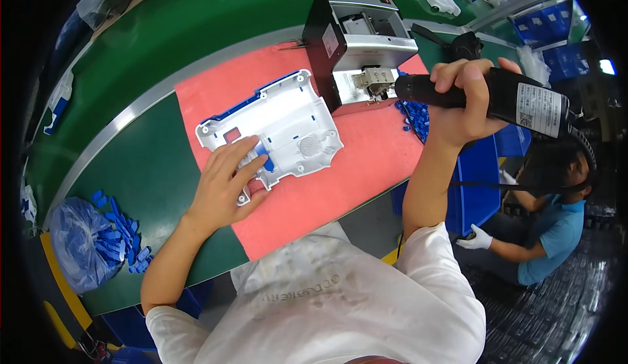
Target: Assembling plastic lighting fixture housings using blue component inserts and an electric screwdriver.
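My right hand (468, 95) is wrapped round a black electric screwdriver (510, 99) with a white label and a coiled cord. Its nose points left at the metal outlet (378, 79) of a grey and black screw feeder (356, 43); I cannot tell whether they touch. My left hand (226, 177) lies spread over the left part of a white plastic housing (294, 122), which rests with its hollow side up. Its fingertips are on a small blue plastic piece (267, 158) in the housing, and the thumb is by the near edge. Part of the blue piece is hidden beneath the fingers.
A pink mat (353, 161) lies under the housing and feeder. Small blue parts (415, 120) are piled right of the feeder. A clear bag (82, 243) spills blue pieces at the left. Blue bins (477, 181) and a seated co-worker with gloves (553, 233) are at the right.
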